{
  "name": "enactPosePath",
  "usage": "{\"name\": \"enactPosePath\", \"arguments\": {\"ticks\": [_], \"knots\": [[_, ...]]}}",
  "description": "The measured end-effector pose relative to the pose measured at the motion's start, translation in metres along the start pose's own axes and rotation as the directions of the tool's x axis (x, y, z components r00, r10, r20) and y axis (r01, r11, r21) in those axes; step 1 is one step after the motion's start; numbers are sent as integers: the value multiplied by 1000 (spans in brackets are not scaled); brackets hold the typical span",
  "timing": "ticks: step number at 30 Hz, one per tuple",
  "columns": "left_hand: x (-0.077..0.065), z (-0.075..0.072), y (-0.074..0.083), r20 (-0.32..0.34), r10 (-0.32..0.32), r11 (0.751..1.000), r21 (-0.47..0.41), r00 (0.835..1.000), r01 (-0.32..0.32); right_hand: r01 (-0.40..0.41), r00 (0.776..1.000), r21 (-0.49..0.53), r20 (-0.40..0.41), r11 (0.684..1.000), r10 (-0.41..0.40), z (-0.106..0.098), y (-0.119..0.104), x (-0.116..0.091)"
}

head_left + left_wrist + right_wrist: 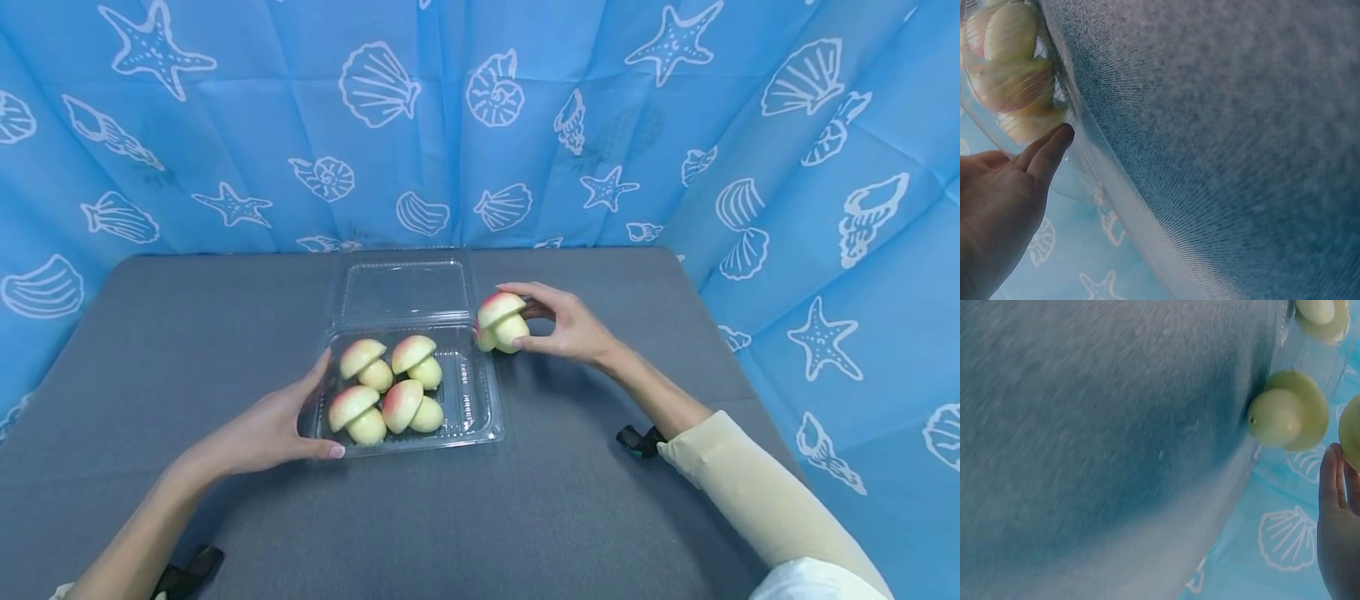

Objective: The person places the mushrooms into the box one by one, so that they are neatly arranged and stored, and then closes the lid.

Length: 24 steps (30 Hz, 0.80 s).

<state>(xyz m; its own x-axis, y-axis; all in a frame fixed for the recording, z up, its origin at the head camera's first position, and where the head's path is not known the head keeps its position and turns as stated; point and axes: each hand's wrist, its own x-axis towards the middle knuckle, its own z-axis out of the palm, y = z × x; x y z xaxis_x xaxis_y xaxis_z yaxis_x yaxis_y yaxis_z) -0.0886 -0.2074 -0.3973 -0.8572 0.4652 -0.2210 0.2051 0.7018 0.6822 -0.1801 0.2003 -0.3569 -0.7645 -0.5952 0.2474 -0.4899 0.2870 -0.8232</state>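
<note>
A clear plastic clamshell box (pixel 480 417) lies on the table, lid (pixel 405 292) folded back. In its left part sit several mushroom-shaped pieces (pixel 402 404), pale yellow with pink-tinged caps. My left hand (pixel 262 429) rests at the box's left side, thumb by the near corner and fingers fairly straight along the wall, as the left wrist view (pixel 1004 212) also shows. Just right of the box, my right hand (pixel 570 329) pinches another mushroom-shaped piece (pixel 504 310) between thumb and fingers. One more such piece (pixel 1288 412) stands on the table by the box, partly hidden behind the held one in the head view.
The grey cloth-covered table (pixel 570 508) extends around the box. A blue curtain (pixel 450 150) with white shell and starfish prints hangs behind it and along the sides. Black straps (pixel 640 442) are at both wrists.
</note>
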Motion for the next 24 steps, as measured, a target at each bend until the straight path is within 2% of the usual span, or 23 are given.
{"name": "enactPosePath", "arguments": {"ticks": [9, 16, 24], "knots": [[2, 0, 0, 9, 0, 1000, -5, 1000, 0, 62, 997, -67, 44, 996, -59, 14, 25, 9], [2, 1, -1, 8, -7, 1000, -8, 1000, 7, 96, 993, -119, 83, 988, -86, 22, 26, 14], [1, 1, -2, 8, -17, 1000, -2, 1000, 17, 142, 987, -266, 107, 953, -118, 34, 25, 20]]}}
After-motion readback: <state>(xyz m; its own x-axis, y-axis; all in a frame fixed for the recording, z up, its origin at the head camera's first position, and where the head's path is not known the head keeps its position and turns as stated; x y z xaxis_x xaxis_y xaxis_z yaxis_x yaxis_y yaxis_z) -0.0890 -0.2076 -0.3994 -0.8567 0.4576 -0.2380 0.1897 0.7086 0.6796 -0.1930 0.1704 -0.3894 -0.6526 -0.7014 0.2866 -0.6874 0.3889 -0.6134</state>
